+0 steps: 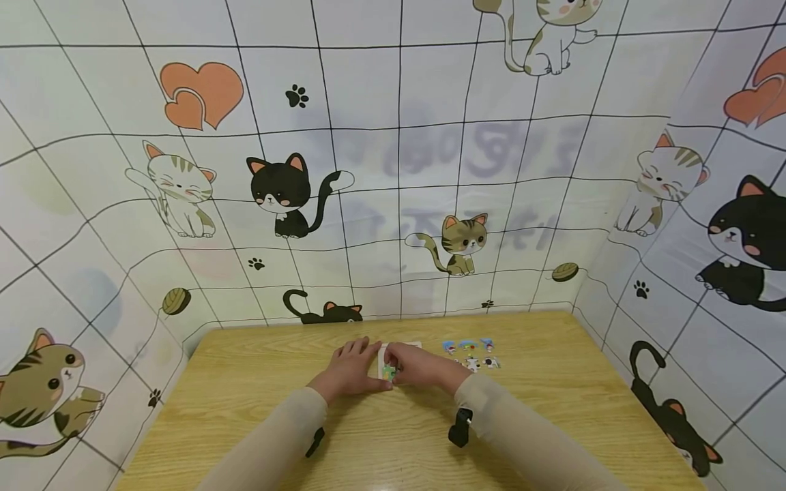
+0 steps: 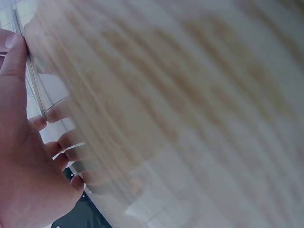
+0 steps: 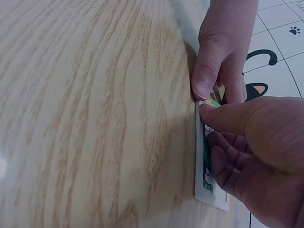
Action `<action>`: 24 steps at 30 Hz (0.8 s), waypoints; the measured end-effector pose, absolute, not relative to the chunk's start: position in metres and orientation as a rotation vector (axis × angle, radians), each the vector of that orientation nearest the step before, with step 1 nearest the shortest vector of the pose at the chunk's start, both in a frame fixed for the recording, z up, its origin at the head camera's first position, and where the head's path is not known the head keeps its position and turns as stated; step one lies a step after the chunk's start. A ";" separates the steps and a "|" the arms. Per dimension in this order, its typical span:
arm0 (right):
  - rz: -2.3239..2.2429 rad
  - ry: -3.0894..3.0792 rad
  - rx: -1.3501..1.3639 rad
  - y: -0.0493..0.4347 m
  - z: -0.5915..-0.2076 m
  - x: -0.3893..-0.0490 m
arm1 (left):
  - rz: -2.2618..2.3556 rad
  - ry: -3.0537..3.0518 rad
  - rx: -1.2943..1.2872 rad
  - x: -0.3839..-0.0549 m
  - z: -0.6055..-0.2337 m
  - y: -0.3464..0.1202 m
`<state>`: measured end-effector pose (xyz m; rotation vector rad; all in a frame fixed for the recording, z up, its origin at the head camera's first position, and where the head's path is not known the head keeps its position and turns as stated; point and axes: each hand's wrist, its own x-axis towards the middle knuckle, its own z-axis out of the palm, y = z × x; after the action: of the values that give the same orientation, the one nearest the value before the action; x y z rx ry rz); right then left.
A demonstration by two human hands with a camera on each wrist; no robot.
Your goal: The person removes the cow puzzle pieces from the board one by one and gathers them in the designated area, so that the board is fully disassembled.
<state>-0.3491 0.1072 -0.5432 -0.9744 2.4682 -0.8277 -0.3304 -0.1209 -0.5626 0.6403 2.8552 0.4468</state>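
A small white-framed jigsaw puzzle board (image 1: 381, 359) with green and yellow artwork lies on the table beneath both hands. My left hand (image 1: 351, 368) spreads over its left side, fingers reaching toward the far edge and thumb stretched along the near edge. My right hand (image 1: 424, 367) bends over the board's middle. In the right wrist view, the right hand (image 3: 266, 147) has its thumb tip at the frame's edge and its other fingers curled against the green picture. That hand covers much of the artwork. The left wrist view shows the left hand (image 2: 28, 152) close up.
Several loose puzzle pieces (image 1: 472, 363) lie in two rows to the right of the board, the nearest partly behind the right hand. The wooden table (image 1: 264, 409) meets a cat-printed cloth wall (image 1: 381, 273) at the back. Wrist-worn black devices (image 1: 460, 428) sit by the sleeves.
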 end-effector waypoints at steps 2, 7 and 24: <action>-0.845 2.470 -0.980 0.108 -0.545 -0.350 | 0.443 2.856 0.638 -0.330 -0.562 -0.121; -0.883 2.480 -0.989 0.109 -0.547 -0.353 | 0.441 2.864 0.650 -0.332 -0.564 -0.122; -0.915 2.480 -0.986 0.112 -0.554 -0.355 | 0.416 2.878 0.657 -0.333 -0.568 -0.122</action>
<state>-0.3547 0.1121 -0.5537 -0.9863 2.4802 -0.9155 -0.3326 -0.1224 -0.5682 0.6573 2.8779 0.4155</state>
